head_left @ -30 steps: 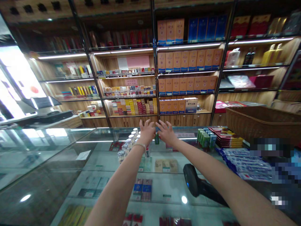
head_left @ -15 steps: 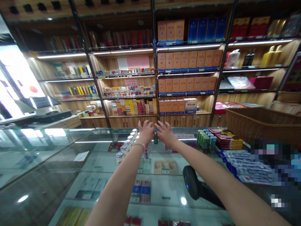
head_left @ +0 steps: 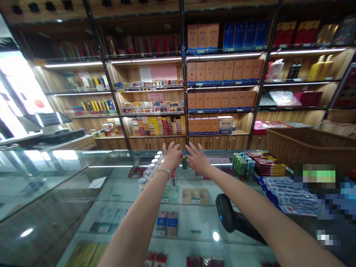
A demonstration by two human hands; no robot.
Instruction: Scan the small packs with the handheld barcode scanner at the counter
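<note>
My left hand reaches out over the far part of the glass counter, fingers apart and pointing away from me. My right hand is beside it with its fingers spread too. A small green can-like container stands between the two hands; whether a fingertip touches it I cannot tell. Just below my left hand shows a red and white package, partly hidden by the wrist. Left of that wrist runs a slanting row of clear containers with pale lids.
A black handheld scanner lies beside my right forearm. Farther right are green and blue cans, red and yellow packs, blue-white packets and a wicker basket. Stocked shelves line the back wall.
My right hand has shifted slightly to the right, so the gap between the hands is a little wider. My left hand is almost where it was.
</note>
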